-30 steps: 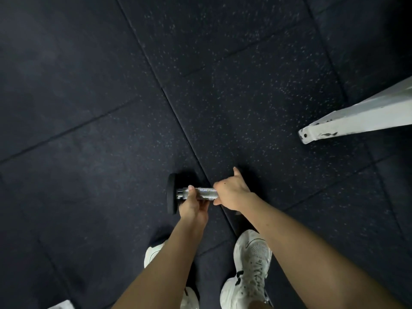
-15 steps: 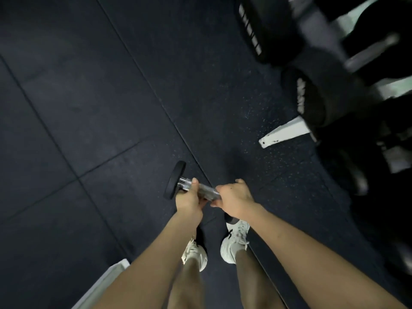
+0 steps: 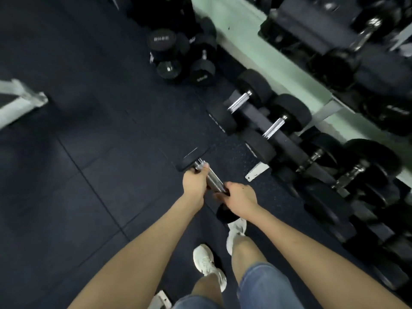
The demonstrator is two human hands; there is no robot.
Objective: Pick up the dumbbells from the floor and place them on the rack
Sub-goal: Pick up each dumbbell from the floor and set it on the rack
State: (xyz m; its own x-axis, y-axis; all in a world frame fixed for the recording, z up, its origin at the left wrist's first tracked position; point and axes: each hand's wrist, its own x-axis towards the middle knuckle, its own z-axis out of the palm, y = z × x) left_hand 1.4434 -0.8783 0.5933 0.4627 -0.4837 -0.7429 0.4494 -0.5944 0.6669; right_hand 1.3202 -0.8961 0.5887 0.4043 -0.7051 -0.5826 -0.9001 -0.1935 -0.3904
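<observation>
- Head view, counting first: one dumbbell (image 3: pixel 213 182) in hand, two hands on it, two white shoes (image 3: pixel 208 264) below
- left hand (image 3: pixel 194 184) wraps the far part of the handle, fingers curled right round it, thumb along the bar; right hand (image 3: pixel 241 200) grips the near part, fingers curled under; the hands sit close together and do not touch
- the held dumbbell is clear of the floor (image 3: pixel 66 197), in front of the person's legs, tilted with one head away and one towards the body; it is left of the rack (image 3: pixel 256 41) and apart from it
- its handle is bright, ribbed chrome; its two heads are matt black discs, the near one partly hidden under the right wrist
- the rack is a pale green-white metal frame with slanted tiers; one white foot (image 3: pixel 256 172) rests on the floor near the held dumbbell
- rack dumbbells (image 3: pixel 239 101) on the lowest tier: four chrome handles can be counted between fat black round heads; the upper tiers are too blurred to count
- floor pile (image 3: pixel 169 50) at the rack's far end: at least four black round heads, stacked and touching; whole dumbbells cannot be counted
- one head in that pile carries pale lettering, too blurred to read; small pale marks on the rack heads are also unreadable
- the floor is black rubber tile, finely speckled, with straight seams
- denim shorts (image 3: pixel 256 284), blue; a white metal bar (image 3: pixel 20 101) at the left edge
</observation>
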